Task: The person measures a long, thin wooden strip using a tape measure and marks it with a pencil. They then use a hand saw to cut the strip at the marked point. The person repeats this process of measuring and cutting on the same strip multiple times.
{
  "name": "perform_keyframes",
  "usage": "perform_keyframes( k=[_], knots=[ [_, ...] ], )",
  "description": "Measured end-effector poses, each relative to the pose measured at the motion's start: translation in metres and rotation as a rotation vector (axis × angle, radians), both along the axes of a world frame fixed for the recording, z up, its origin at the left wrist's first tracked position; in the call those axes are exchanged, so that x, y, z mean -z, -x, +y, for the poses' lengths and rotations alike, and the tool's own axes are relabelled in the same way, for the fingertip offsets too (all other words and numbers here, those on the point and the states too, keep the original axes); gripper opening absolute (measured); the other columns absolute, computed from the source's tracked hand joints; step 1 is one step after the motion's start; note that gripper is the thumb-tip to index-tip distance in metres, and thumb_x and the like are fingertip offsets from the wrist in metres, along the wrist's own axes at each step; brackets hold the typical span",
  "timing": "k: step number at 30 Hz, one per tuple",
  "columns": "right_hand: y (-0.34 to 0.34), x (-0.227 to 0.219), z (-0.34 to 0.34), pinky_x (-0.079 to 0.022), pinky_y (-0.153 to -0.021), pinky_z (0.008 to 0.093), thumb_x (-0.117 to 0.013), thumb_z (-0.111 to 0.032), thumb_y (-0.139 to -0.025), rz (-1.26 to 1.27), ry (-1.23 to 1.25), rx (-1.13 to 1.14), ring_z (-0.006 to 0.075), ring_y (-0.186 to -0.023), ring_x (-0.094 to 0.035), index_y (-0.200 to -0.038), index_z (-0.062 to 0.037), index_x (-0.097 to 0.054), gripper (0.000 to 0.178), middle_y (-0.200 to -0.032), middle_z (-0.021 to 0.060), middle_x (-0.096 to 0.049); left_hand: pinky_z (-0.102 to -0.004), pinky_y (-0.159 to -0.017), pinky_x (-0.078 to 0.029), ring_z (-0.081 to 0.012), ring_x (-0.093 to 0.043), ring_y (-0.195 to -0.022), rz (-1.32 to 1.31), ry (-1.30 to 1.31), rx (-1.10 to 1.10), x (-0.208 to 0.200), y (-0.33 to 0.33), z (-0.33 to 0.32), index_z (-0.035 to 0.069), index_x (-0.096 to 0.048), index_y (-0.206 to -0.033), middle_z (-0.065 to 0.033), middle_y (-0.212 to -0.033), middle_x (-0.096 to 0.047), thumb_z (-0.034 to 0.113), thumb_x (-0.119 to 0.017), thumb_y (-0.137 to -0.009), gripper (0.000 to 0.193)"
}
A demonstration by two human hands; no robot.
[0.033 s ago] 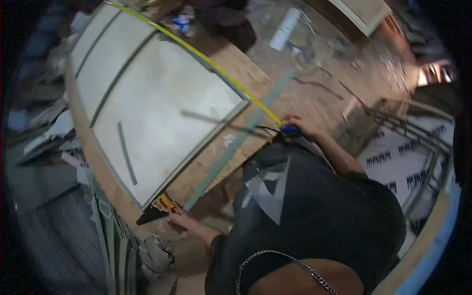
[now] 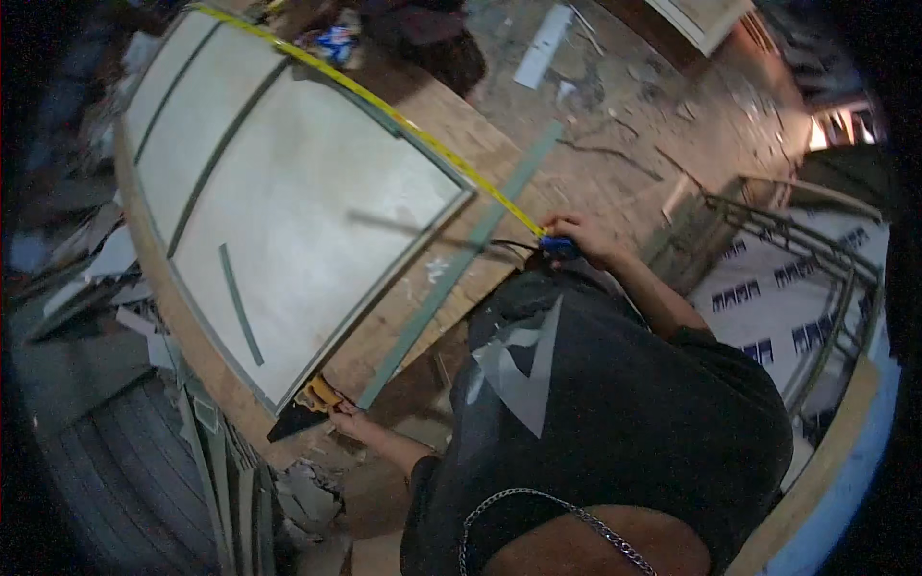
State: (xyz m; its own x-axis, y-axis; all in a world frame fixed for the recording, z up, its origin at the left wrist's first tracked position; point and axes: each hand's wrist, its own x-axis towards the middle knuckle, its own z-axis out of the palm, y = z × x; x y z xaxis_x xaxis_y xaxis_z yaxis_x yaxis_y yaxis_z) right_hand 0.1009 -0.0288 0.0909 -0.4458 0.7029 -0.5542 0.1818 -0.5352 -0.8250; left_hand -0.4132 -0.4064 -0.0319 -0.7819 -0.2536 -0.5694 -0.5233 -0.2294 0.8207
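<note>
A blue tape measure [image 2: 557, 248] sits in my right hand [image 2: 586, 237], fingers closed around it. Its yellow blade [image 2: 403, 125] runs out to the far left along the far edge of a pale panel [image 2: 317, 202] framed with grey-green strips. At the panel's near-left corner, my left hand [image 2: 351, 420] is closed on a yellow-handled tool [image 2: 320, 394] with a flat black part; its exact kind is unclear. A loose grey-green strip [image 2: 461, 264] lies across the wooden board [image 2: 437, 101] between my hands. A shorter strip [image 2: 240, 302] rests on the panel.
Long strips and broken scraps [image 2: 216, 461] are piled at the left. A metal frame [image 2: 836, 288] stands over a white printed sheet [image 2: 768, 293] at the right. Debris and a white piece [image 2: 544, 46] lie on the far floor. A blue-and-white package [image 2: 336, 43] sits beyond the panel.
The whole scene sits slightly further left in the picture and is sharper. Both hands keep their holds, and the tape stays stretched along the panel.
</note>
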Motion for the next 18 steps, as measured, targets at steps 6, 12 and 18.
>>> perform_keyframes(
  k=[6, 12, 18],
  knots=[
    [-0.023, 0.004, -0.002, -0.056, -0.051, 0.0307, -0.055, -0.014, -0.088, 0.025, 0.082, 0.167, 0.0173, -0.065, -0.063, -0.105, 0.0020, -0.065, 0.025, -0.084, 0.0098, -0.065, -0.0367, -0.088, -0.046, -0.0224, -0.048, -0.110, 0.000, 0.316, 0.369, 0.011, 0.031, 0.006, 0.001, -0.052, -0.119, -0.0115, -0.122, -0.051, 0.023, -0.052, -0.095, 0.032],
    [-0.054, 0.058, 0.030, -0.048, -0.067, 0.0306, -0.054, -0.020, -0.082, -0.018, -0.311, -0.046, 0.0159, -0.073, -0.059, -0.100, 0.0005, -0.069, 0.031, -0.080, 0.0082, -0.065, -0.0397, -0.097, -0.042, -0.0233, -0.042, -0.121, 0.337, 1.117, 0.922, -0.001, 0.024, 0.011, 0.006, -0.047, -0.128, -0.0101, -0.136, -0.045, 0.026, -0.048, -0.097, 0.037],
    [-0.121, 0.049, 0.028, -0.047, -0.074, 0.0317, -0.058, -0.023, -0.078, -0.188, -0.252, 0.015, 0.0196, -0.078, -0.060, -0.099, 0.0006, -0.068, 0.033, -0.083, 0.0111, -0.064, -0.0386, -0.086, -0.049, -0.0262, -0.051, -0.112, 0.460, 0.126, 0.645, -0.120, -0.296, 0.298, 0.005, -0.036, -0.135, -0.0143, -0.132, -0.045, 0.015, -0.055, -0.094, 0.046]
  ],
)
